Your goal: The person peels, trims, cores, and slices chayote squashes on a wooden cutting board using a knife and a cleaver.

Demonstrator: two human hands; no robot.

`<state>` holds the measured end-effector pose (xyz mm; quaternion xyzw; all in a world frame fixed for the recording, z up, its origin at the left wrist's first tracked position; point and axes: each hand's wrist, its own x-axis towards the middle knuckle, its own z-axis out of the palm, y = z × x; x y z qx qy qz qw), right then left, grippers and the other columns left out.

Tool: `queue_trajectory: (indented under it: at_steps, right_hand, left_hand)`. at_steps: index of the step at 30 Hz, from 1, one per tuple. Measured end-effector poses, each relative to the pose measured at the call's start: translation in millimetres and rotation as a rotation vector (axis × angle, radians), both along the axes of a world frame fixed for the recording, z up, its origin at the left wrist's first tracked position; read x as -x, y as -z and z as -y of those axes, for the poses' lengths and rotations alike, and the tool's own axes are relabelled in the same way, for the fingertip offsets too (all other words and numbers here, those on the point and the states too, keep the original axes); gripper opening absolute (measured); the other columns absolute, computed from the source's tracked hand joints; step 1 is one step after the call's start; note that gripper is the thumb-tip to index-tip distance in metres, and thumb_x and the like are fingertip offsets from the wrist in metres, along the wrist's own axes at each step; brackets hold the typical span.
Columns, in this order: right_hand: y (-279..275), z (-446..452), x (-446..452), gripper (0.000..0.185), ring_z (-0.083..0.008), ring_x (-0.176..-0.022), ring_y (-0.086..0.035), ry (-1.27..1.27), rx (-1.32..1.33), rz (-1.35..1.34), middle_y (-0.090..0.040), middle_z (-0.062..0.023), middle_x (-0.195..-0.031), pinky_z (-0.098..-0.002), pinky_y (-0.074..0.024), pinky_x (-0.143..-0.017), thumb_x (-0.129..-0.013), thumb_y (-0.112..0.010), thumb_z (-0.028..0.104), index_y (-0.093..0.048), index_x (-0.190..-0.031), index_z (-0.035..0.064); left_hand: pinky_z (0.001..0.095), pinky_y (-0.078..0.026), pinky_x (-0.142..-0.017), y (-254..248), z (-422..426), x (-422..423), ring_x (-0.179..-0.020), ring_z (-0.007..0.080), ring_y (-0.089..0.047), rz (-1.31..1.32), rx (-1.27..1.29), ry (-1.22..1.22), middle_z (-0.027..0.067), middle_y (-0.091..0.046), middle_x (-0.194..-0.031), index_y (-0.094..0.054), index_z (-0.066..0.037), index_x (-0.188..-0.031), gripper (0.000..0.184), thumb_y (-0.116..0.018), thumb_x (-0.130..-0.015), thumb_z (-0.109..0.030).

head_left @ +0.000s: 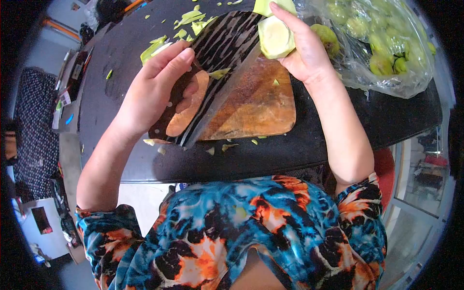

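My left hand (162, 84) is closed on the dark handle of a large knife (224, 46), whose broad, streaked blade slants up toward the right. A small green scrap (219, 73) clings to the blade. In my right hand (309, 53) is a pale green peeled vegetable (276, 37) with a flat cut face, just right of the blade. Another pale green piece (273, 7) shows above it, partly out of view, near my fingertips. Below both hands lies a wooden cutting board (261, 108), partly hidden by the knife.
Green peelings (191, 18) are scattered on the dark table (111, 53) behind the knife, and small scraps lie along the board's near edge. At the upper right a clear plastic bag (411, 79) holds several green round vegetables (382, 64). A red seat (385, 169) is at the right.
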<state>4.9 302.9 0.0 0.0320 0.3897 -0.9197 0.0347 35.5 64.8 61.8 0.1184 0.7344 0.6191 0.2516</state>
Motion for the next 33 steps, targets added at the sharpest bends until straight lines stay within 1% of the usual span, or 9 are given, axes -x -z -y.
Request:
queue_trajectory:
  at_steps: [7, 10, 18, 19, 26, 28, 30, 31, 33]
  right_hand:
    - [12.2, 9.1, -2.2, 0.018, -0.0145, -0.069, -0.063, 0.261, -0.052, -0.086, -0.062, -0.0047, -0.078, -0.0271, -0.051, -0.058, -0.09, -0.059, 0.022, -0.059, -0.096, 0.0048]
    - [14.4, 11.9, -1.4, 0.017, -0.0131, -0.068, -0.061, 0.336, -0.026, -0.146, -0.061, -0.0031, -0.079, -0.0261, -0.0495, -0.058, -0.09, -0.057, 0.022, -0.059, -0.095, 0.0053]
    - [13.1, 13.8, -2.1, 0.02, -0.0138, -0.075, -0.06, 0.437, 0.022, -0.124, -0.059, -0.0006, -0.078, -0.0269, -0.0475, -0.066, -0.093, -0.053, 0.025, -0.06, -0.091, 0.0053]
    - [12.9, 13.6, -1.9, 0.023, -0.0138, -0.075, -0.06, 0.44, 0.012, -0.117, -0.059, -0.001, -0.079, -0.0271, -0.0475, -0.067, -0.093, -0.053, 0.026, -0.06, -0.091, 0.0048]
    - [28.9, 1.6, 16.2, 0.034, -0.0181, -0.093, -0.063, 0.471, -0.142, -0.142, -0.063, -0.0089, -0.103, -0.0306, -0.0504, -0.081, -0.089, -0.06, 0.027, -0.057, -0.108, -0.0001]
    - [32.5, -27.6, 32.7, 0.038, -0.0237, -0.089, -0.064, 0.615, 0.012, -0.033, -0.063, -0.0116, -0.101, -0.0368, -0.0536, -0.071, -0.091, -0.056, 0.031, -0.052, -0.113, -0.0001]
    - [27.2, -54.8, 37.1, 0.04, -0.025, -0.086, -0.064, 0.639, -0.032, -0.075, -0.063, -0.013, -0.1, -0.0382, -0.0544, -0.066, -0.092, -0.053, 0.035, -0.051, -0.114, 0.0012]
    - [28.9, -52.6, 39.4, 0.041, -0.0254, -0.084, -0.064, 0.651, -0.054, -0.07, -0.063, -0.0133, -0.099, -0.0392, -0.0544, -0.066, -0.093, -0.051, 0.037, -0.05, -0.115, 0.0026]
    - [29.9, -38.2, 30.7, 0.041, -0.0264, -0.093, -0.062, 0.42, 0.019, -0.065, -0.061, -0.0123, -0.105, -0.0441, -0.0533, -0.075, -0.092, -0.05, 0.036, -0.049, -0.117, 0.0039]
  left_hand:
    - [0.0201, -0.039, -0.045, 4.2, -17.9, -14.6, -0.057, 0.0066, -0.045, 0.139, -0.137, -0.077, 0.0003, -0.047, -0.068, -0.051, -0.008, -0.099, 0.024, -0.045, -0.098, -0.032]
    - [0.0195, -0.032, -0.038, 11.2, -22.8, -18.6, -0.047, 0.0066, -0.038, 0.128, -0.138, -0.098, 0.0012, -0.044, -0.062, -0.048, -0.011, -0.105, 0.023, -0.042, -0.098, -0.032]
    - [0.0214, -0.032, -0.038, 28.4, -36.3, -27.8, -0.046, 0.0092, -0.037, 0.175, -0.269, -0.091, 0.0029, -0.044, -0.062, -0.044, -0.013, -0.094, 0.022, -0.042, -0.098, -0.035]
    - [0.0211, -0.035, -0.044, 26.0, -36.2, -27.2, -0.048, 0.0085, -0.041, 0.194, -0.302, -0.066, 0.0013, -0.045, -0.064, -0.045, -0.01, -0.087, 0.024, -0.038, -0.1, -0.029]
    - [0.0209, -0.037, -0.042, 19.1, -23.5, -3.6, -0.049, 0.0083, -0.044, 0.058, -0.026, -0.062, 0.0022, -0.046, -0.064, -0.049, -0.008, -0.112, 0.029, -0.042, -0.099, -0.033]
    - [0.0208, -0.038, -0.042, 11.7, -8.2, -4.9, -0.05, 0.0075, -0.046, 0.074, 0.072, -0.06, 0.0023, -0.047, -0.064, -0.048, -0.007, -0.122, 0.035, -0.042, -0.099, -0.032]
    - [0.021, -0.037, -0.045, 2.3, 12.5, -9.0, -0.051, 0.0062, -0.046, 0.11, 0.2, -0.074, -0.0012, -0.047, -0.063, -0.048, -0.009, -0.089, 0.025, -0.041, -0.099, -0.03]
    - [0.0206, -0.036, -0.045, 7.0, 21.8, -6.9, -0.051, 0.006, -0.046, 0.088, 0.2, -0.1, -0.0021, -0.048, -0.063, -0.049, -0.008, -0.089, 0.027, -0.041, -0.099, -0.032]
    - [0.0216, -0.038, -0.049, 19.2, 36.5, 6.6, -0.055, 0.0059, -0.048, -0.094, 0.369, -0.07, -0.002, -0.05, -0.064, -0.054, -0.004, -0.092, 0.031, -0.041, -0.099, -0.031]
